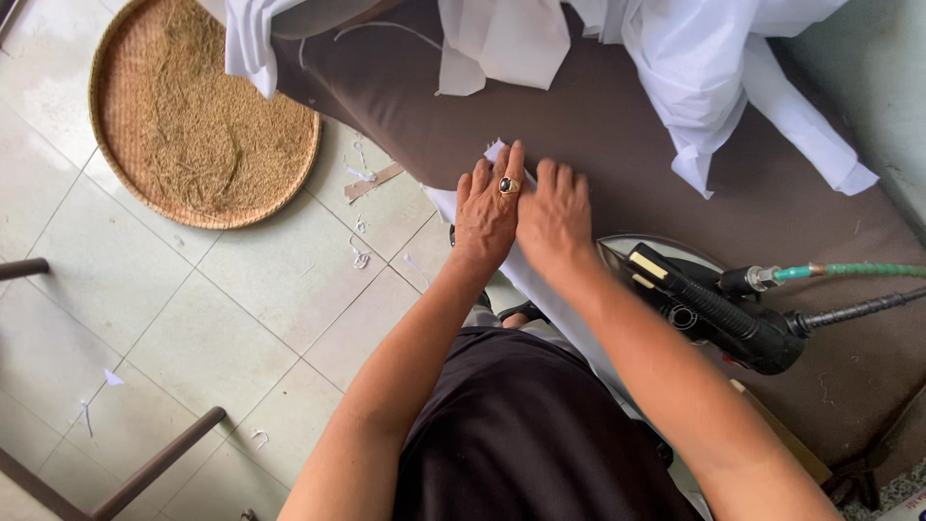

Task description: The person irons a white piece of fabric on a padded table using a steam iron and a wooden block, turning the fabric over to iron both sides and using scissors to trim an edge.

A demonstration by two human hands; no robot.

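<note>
Together, the left hand (485, 214) and right hand (554, 214) press flat, fingers extended and gripping nothing, on a narrow white fabric strip (502, 156) at the near edge of the brown padded tabletop (617, 125). The left wears a dark-stoned ring (507, 184). Just right sits a black steam iron (714, 309). More white cloth (714, 68) is heaped farther back; a woven tray of grain (198, 106) rests on the tiled floor (222, 328).

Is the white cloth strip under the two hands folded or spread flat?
Cannot tell. The left hand and right hand cover most of the white cloth strip; only its ends show.
</note>
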